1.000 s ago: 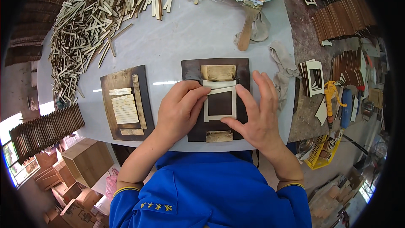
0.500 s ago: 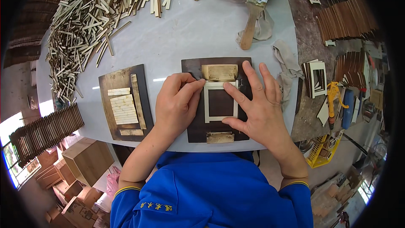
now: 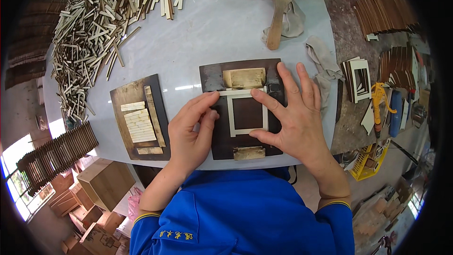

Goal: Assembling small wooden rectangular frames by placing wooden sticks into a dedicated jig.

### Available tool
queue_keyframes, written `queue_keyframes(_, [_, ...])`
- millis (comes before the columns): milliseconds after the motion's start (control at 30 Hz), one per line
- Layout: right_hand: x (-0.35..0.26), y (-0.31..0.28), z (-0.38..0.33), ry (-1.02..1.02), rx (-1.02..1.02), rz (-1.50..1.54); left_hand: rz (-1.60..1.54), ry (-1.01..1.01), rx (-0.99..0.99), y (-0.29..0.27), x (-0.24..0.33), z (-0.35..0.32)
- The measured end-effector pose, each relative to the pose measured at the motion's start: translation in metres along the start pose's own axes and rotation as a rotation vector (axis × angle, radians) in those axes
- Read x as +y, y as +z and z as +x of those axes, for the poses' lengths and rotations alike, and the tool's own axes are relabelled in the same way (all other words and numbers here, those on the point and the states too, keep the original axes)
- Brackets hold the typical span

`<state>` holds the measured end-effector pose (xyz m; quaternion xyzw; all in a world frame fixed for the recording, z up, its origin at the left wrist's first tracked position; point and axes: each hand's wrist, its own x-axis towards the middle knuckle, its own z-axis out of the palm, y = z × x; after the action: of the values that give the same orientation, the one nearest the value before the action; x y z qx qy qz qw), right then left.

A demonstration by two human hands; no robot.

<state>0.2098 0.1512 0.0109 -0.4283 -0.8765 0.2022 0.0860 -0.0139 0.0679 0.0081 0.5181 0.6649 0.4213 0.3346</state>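
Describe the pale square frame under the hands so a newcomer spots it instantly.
On the white table, find the dark board nearest the person, not the left one stacked with strips. The frame lies on it between left hand and right hand: the only open square there, dark board showing through.

The small square frame [image 3: 247, 113] is of pale, matt wood strips, and it lies on a dark brown wooden board [image 3: 245, 108] with a worn surface (a little shiny at its top edge). The table top [image 3: 207, 38] looks smooth and glossy grey. The brush [image 3: 278, 9] has a plain wooden handle.
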Motion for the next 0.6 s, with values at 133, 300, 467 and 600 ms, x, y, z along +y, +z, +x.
queue_keyframes(133, [0.001,0.002,-0.002,0.004,0.023,-0.014,-0.189,-0.044,-0.007,0.004,-0.001,-0.006])
queue_keyframes(300, [0.002,0.004,-0.005,0.016,0.059,-0.023,-0.229,-0.016,-0.018,0.009,-0.003,-0.008])
queue_keyframes(467, [0.002,0.006,-0.007,0.035,0.073,-0.011,-0.081,0.038,-0.06,0.011,-0.003,-0.005])
queue_keyframes(600, [0.003,0.006,-0.007,0.022,0.066,0.009,0.305,0.171,-0.115,0.016,0.002,0.0])
